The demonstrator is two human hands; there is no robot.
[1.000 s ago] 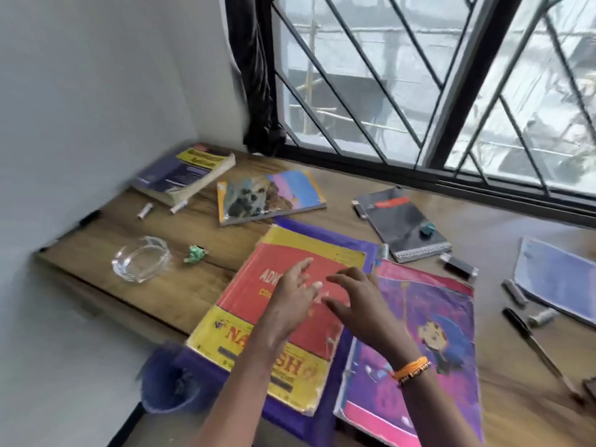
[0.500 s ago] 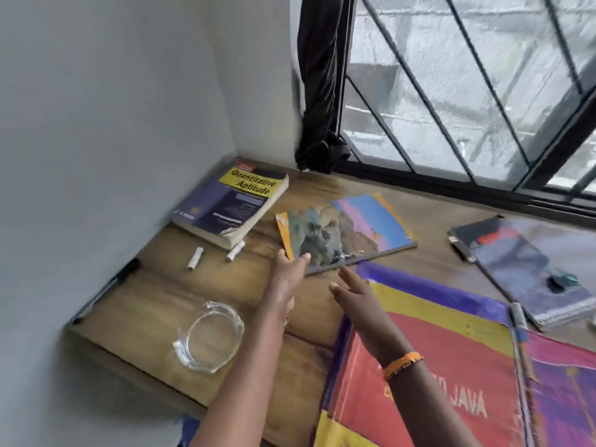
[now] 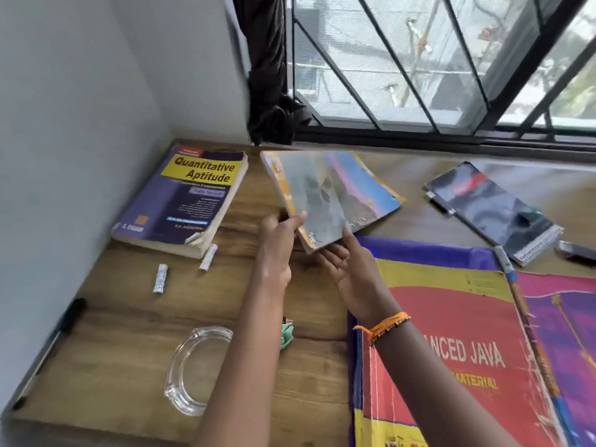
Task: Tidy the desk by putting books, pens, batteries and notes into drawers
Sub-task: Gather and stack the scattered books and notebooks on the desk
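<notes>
We've got the colourful book [image 3: 329, 195] tilted up — left hand [image 3: 277, 243] pinching its nine-o'clock edge. The right hand [image 3: 351, 275] clasps its six-o'clock corner.

Home study: wooden desk [image 3: 129, 350], textbooks [image 3: 190, 201], barred window [image 3: 419, 59].

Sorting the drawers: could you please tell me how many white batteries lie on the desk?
2: one battery at the near corner of the Quantitative Aptitude book, a second battery left of it. Others may hide under books.
</notes>
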